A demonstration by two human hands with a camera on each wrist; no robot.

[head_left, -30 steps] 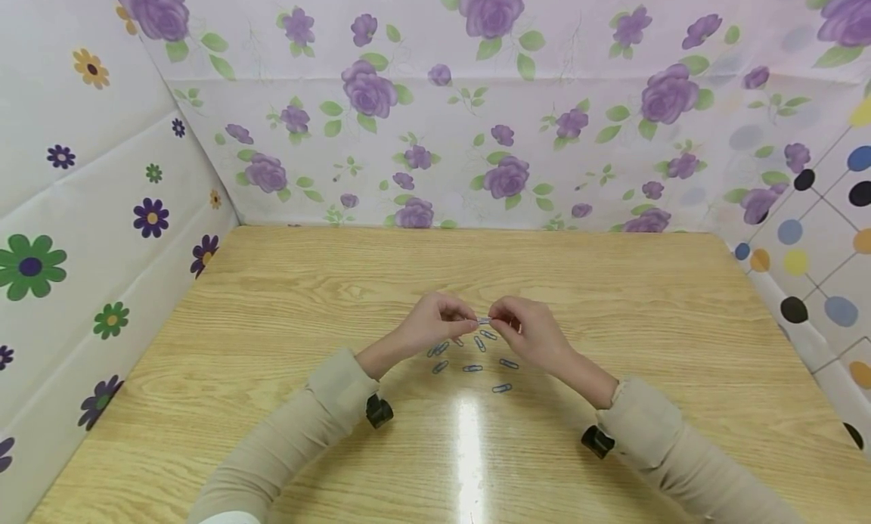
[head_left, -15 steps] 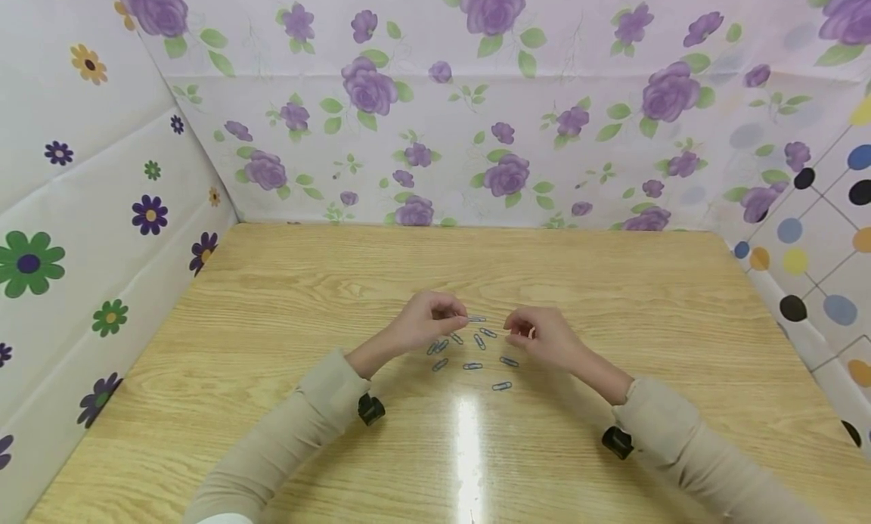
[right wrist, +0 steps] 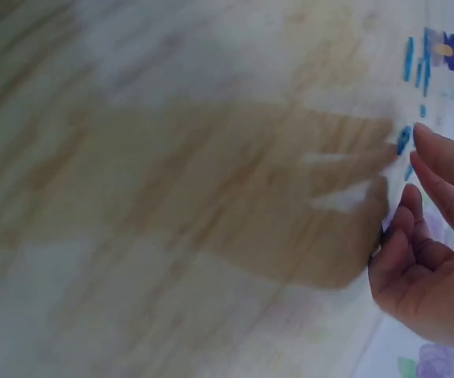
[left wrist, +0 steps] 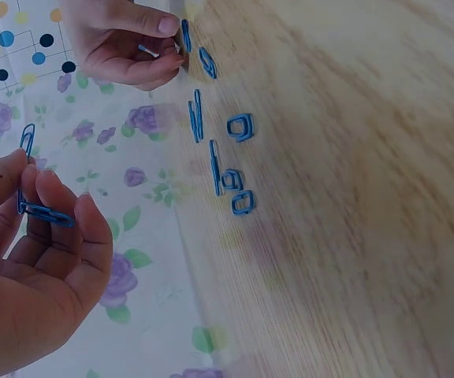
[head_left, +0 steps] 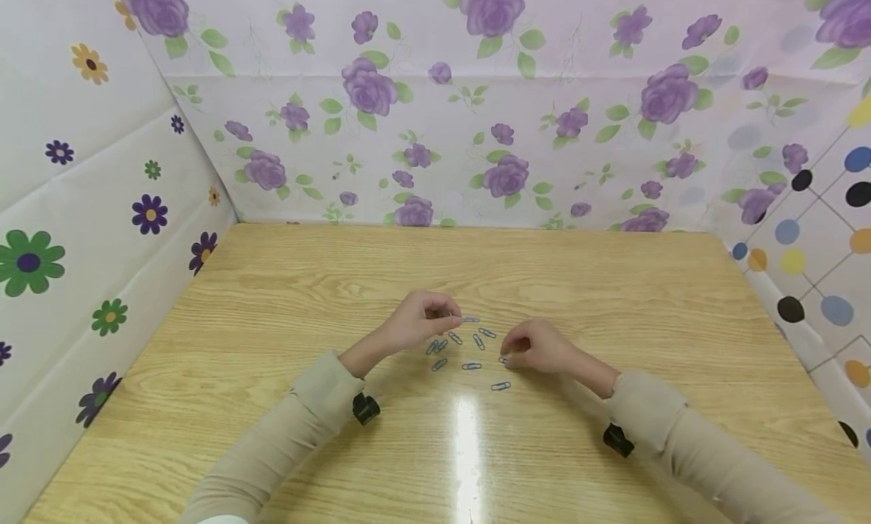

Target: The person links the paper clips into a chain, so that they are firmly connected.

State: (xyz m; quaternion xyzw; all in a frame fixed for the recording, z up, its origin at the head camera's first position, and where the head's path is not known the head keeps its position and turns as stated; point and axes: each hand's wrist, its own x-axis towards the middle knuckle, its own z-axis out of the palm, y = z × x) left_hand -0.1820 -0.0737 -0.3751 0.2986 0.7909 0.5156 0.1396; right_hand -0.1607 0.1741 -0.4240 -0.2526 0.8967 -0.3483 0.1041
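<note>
My left hand (head_left: 420, 321) pinches a blue paper clip (left wrist: 27, 140) between thumb and index finger above the table. In the left wrist view a second paper clip (left wrist: 48, 214), apparently linked to it, lies against the other fingers. My right hand (head_left: 540, 346) is low at the right side of the scattered clips, its thumb and fingertips apart around a paper clip (head_left: 503, 360) that they partly hide. Whether they touch it cannot be told. More blue paper clips lie between the hands, among them one in the middle (head_left: 472, 366) and one nearer me (head_left: 500, 386).
The wooden table (head_left: 306, 282) carries several other loose clips, with a close pair (head_left: 438, 347) at the left of the group. Flower-printed sheeting (head_left: 435, 131) stands behind and at the left; a dotted sheet (head_left: 816, 282) stands at the right.
My right hand has parted from the left, drawn back to the right, then come down toward a paper clip. My left hand has shifted slightly left, still holding its clips.
</note>
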